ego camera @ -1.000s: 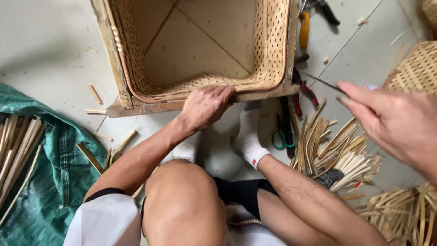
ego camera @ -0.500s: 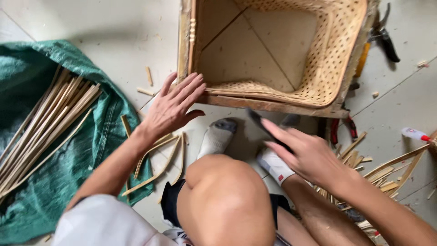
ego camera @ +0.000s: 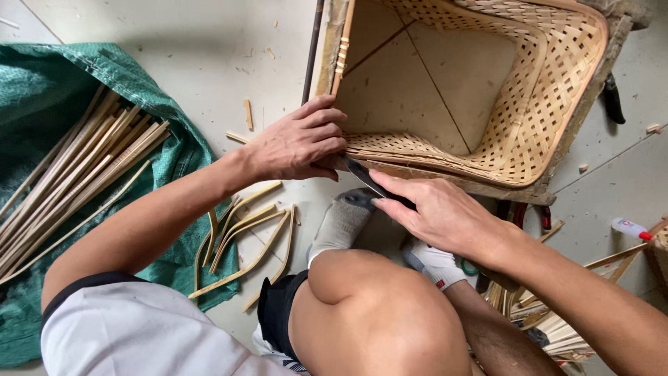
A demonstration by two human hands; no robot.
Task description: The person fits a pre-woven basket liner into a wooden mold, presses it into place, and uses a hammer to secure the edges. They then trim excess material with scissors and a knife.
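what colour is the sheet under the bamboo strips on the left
Green, a woven-looking tarp under the bamboo strips; seen in the head view.

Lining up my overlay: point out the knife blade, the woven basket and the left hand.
knife blade (ego camera: 363, 177), head view, dark flat.
woven basket (ego camera: 536, 118), head view, right wall.
left hand (ego camera: 296, 143), head view, back.
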